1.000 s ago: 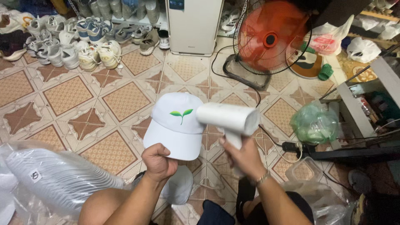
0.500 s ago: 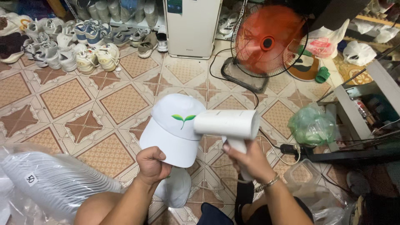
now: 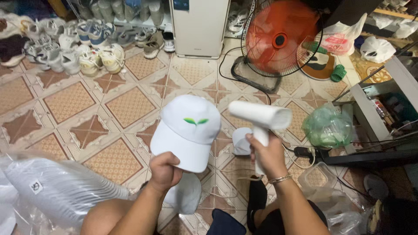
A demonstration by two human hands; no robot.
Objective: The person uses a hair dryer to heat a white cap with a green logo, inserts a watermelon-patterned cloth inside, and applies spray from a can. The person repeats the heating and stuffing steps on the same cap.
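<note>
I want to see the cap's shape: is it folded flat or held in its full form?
Full form. The cap keeps a rounded crown with the brim out flat, and the left hand grips that brim.

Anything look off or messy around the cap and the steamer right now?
Nothing damaged or spilled. The left hand holds the white cap by its brim; the right hand grips the white handheld steamer. One oddity: another white cap lies loose on the tiled floor, near trailing cables.
</note>
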